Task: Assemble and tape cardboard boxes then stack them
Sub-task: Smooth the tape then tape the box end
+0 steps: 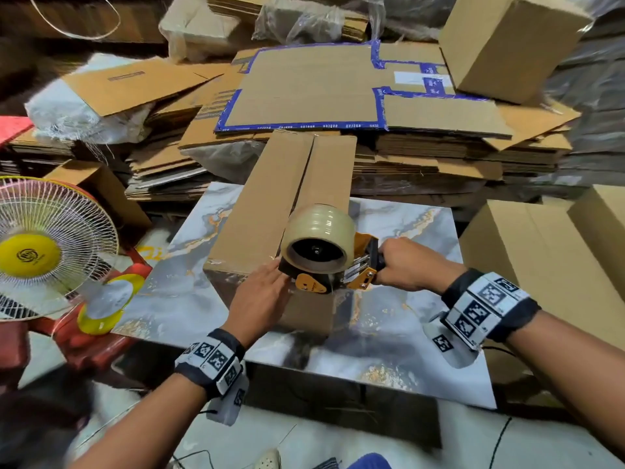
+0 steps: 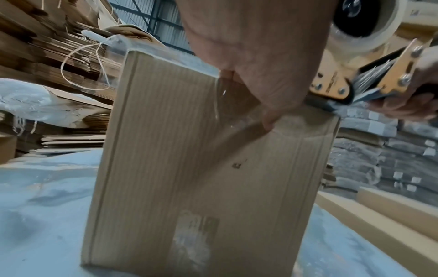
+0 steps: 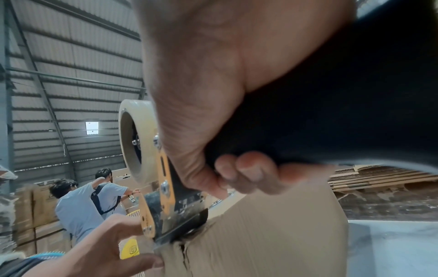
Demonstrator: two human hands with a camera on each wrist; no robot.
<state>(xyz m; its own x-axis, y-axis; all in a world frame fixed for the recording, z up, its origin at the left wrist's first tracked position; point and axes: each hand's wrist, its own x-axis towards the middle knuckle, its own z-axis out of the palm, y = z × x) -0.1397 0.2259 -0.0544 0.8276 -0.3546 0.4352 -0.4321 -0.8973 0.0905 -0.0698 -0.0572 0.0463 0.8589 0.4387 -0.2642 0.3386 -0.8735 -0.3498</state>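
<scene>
From the head view, taping is the step in hand. A long brown cardboard box (image 1: 287, 204) lies on the marble-patterned grey counter (image 1: 406, 333), its two top flaps meeting in a centre seam that runs away from the person. The right hand (image 1: 411, 265) is clenched round the handle of an orange-and-black tape dispenser carrying a roll of clear tape (image 1: 319, 247), set at the near top edge of the box. The left hand (image 1: 262, 299) lies with straight fingers on the near end face, just beside the dispenser's nose. I judge the seam as not yet taped, so the next move calls for a steady push along it with the box held from sliding. Around the counter are heaps of flattened cardboard sheets (image 1: 311, 86), assembled boxes (image 1: 548, 262) to the right and a yellow-hubbed wire-caged fan (image 1: 44, 252) to the left.

In the left wrist view, that hand's fingertips (image 2: 269, 121) press a strip of clear tape onto the box's end face, the dispenser touching the top edge beside them.

In the right wrist view, curled fingers (image 3: 249, 170) wrap the dark handle; the blade end sits at the box corner, where the cardboard looks torn. Behind are a corrugated metal roof (image 3: 71, 65) and two people in pale shirts (image 3: 78, 206) by stacked cartons.
</scene>
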